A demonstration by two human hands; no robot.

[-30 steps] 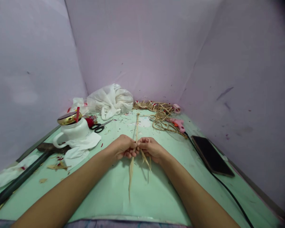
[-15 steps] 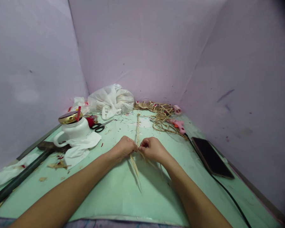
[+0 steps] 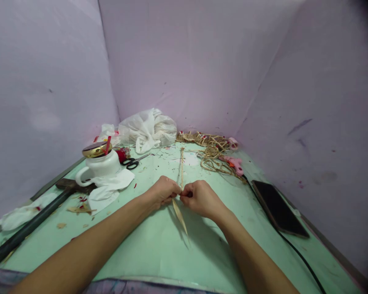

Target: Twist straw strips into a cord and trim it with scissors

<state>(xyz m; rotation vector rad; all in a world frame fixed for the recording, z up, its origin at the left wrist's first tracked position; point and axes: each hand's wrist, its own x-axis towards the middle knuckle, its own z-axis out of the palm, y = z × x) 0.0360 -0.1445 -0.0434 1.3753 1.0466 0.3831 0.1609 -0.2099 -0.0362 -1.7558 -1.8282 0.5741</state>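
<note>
A thin plaited cord of pale dried fibre (image 3: 182, 167) runs straight away from me along the middle of the table. My left hand (image 3: 165, 191) is closed, pinching the near end of this cord. Right beside it, my right hand (image 3: 200, 198) is closed too, its thumb and forefinger pinched at the same spot. Below my left hand a loose flat strand (image 3: 180, 217) of the fibre hangs toward me. Whatever other strands lie within my fingers are hidden.
Left stand a white mug (image 3: 102, 165) with a gold lid, a hammer (image 3: 33, 218), a tissue (image 3: 106, 198) and scissors (image 3: 133, 163). Behind lies a white plastic bag (image 3: 153, 128). Right are coiled twine (image 3: 216, 161), a pink glue gun (image 3: 234, 164) and a phone (image 3: 279, 208).
My view has shifted slightly, so everything sits further right. My hands stay together at the cord's end. Strands that showed below my right hand are out of sight now.
</note>
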